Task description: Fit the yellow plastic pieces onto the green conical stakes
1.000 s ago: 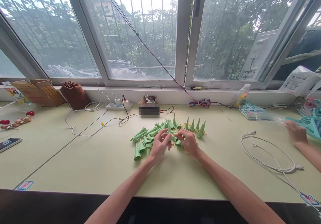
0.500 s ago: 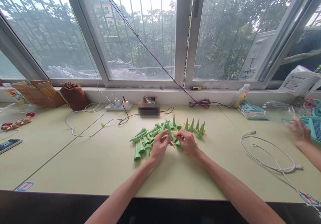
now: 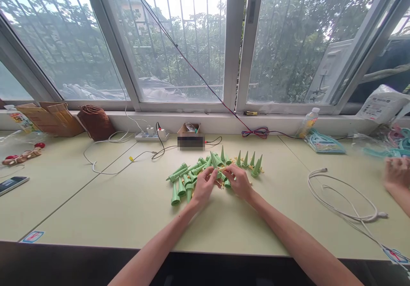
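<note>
My left hand point(image 3: 203, 186) is closed around a green plastic spike point(image 3: 213, 161), its point up and leaning slightly left. Close against it, my right hand point(image 3: 239, 182) pinches a small yellow plastic piece point(image 3: 221, 169) at the spike's side; whether the piece sits inside the spike is too small to tell. Around my hands lies a pile of green spikes point(image 3: 181, 187), most on their sides. To the right, several spikes point(image 3: 245, 160) stand upright with yellow pieces at their bases.
A coiled white cable point(image 3: 344, 212) lies on the right of the table point(image 3: 128, 217). At the far right rests another person's hand point(image 3: 396, 172) near blue-green items. Behind the pile are a small cardboard box point(image 3: 189, 128) and a power strip point(image 3: 151, 136). A phone point(image 3: 13, 184) lies left.
The spike in my left hand has tipped a little to the left, and my right hand has shifted slightly left. The other person's hand has moved right.
</note>
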### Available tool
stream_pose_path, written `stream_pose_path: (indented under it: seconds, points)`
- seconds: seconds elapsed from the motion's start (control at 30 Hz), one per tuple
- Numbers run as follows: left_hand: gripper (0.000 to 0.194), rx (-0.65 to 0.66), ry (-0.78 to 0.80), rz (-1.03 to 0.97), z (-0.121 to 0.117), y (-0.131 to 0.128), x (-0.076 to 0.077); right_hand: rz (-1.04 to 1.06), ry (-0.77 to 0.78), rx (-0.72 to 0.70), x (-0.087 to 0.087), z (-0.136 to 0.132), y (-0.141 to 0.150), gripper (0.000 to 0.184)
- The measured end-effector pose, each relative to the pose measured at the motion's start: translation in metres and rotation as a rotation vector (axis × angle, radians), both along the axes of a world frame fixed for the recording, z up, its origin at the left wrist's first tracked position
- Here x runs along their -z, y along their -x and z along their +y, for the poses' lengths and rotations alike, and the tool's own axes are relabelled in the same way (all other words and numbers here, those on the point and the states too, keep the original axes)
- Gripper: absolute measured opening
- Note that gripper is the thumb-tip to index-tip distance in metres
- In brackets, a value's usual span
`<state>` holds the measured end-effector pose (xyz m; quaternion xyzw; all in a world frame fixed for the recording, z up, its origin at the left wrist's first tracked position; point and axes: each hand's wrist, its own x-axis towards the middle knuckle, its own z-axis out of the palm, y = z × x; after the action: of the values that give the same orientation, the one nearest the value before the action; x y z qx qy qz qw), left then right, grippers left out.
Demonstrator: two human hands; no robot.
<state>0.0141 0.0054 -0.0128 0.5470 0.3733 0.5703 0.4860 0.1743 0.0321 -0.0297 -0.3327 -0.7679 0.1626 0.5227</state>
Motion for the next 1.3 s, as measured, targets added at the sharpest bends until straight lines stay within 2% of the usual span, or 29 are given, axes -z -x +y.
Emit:
stream_pose_path:
  seconds: [0.23, 0.6, 0.83, 1.07, 1.3]
  points:
    - [0.036, 0.01, 0.035, -0.024, -0.001, -0.002, -0.001, -0.01, 0.013, 0.005, -0.002, -0.003, 0.002, 0.025]
    - [0.034, 0.021, 0.032, -0.009, -0.002, -0.002, -0.003, 0.088, 0.008, 0.031, -0.005, -0.005, 0.002, 0.028]
    - [0.031, 0.0, 0.014, 0.022, 0.0, 0.002, 0.002, 0.075, 0.012, 0.023, -0.004, -0.005, 0.002, 0.026]
    - [0.036, -0.047, 0.02, 0.021, -0.003, 0.001, -0.004, 0.074, 0.018, 0.015, -0.008, -0.007, 0.002, 0.029]
    - [0.03, -0.081, -0.077, 0.089, -0.001, 0.004, 0.005, 0.07, 0.011, 0.008, -0.01, -0.008, 0.002, 0.029]
